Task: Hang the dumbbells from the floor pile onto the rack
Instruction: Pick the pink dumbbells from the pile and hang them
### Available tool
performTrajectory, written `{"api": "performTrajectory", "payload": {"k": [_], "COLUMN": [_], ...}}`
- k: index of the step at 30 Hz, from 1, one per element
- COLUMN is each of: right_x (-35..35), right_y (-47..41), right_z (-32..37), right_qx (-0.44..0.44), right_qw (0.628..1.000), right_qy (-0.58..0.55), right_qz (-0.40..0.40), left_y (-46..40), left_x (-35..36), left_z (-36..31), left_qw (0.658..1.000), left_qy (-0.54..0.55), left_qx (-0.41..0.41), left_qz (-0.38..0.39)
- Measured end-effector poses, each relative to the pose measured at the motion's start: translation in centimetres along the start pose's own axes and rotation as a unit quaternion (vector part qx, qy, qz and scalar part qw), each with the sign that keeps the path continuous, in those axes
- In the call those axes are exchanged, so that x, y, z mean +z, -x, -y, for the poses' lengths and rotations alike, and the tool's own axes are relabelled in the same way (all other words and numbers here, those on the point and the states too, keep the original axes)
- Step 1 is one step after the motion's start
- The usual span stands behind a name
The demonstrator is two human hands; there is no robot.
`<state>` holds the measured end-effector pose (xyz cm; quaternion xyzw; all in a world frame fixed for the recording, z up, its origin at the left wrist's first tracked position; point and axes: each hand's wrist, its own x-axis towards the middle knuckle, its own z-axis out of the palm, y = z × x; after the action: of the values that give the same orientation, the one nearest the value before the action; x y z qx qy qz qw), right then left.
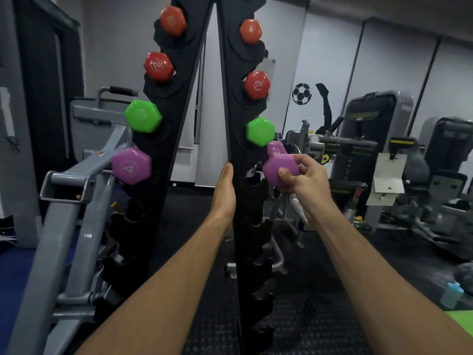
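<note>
A tall black A-shaped rack (236, 247) fills the middle of the view. Its left side carries two red dumbbells, a green dumbbell (142, 116) and a purple one marked 4 (131, 165). The right side carries two red dumbbells and a green one (260, 131). My right hand (305, 176) grips a purple dumbbell (277, 163) by its near head, tilted, at the cradle just below the right green one. My left hand (224, 193) lies flat with straight fingers against the inner edge of the rack's right post. The floor pile is out of view.
Several empty black cradles run down both posts below the hands. A grey weight machine (76, 201) stands close on the left. More gym machines (371, 155) fill the right background. A blue bottle (451, 294) sits on the dark rubber floor at the right.
</note>
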<state>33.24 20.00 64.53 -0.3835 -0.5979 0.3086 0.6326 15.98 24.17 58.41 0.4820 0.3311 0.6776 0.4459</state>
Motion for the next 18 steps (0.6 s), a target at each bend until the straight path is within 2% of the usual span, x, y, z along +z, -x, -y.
{"api": "performTrajectory", "payload": {"k": [9, 15, 18], "right_x": [1.0, 1.6, 1.7], "right_y": [-1.0, -2.2, -2.4], "right_z": [-0.9, -1.6, -1.7], "right_qx": [0.026, 0.002, -0.015], "right_qw": [0.997, 0.991, 0.979], "right_qy": [0.064, 0.127, 0.194], "right_qz": [0.021, 0.041, 0.053], "left_y": [-0.4, 0.2, 0.0], "left_x": [-0.2, -0.1, -0.2], "left_z": [0.1, -0.4, 0.1], "left_qw": [1.0, 1.0, 1.0], "left_qy": [-0.01, -0.005, -0.019], "left_qx": [-0.004, 0.001, 0.011], "left_qz": [0.006, 0.011, 0.009]}}
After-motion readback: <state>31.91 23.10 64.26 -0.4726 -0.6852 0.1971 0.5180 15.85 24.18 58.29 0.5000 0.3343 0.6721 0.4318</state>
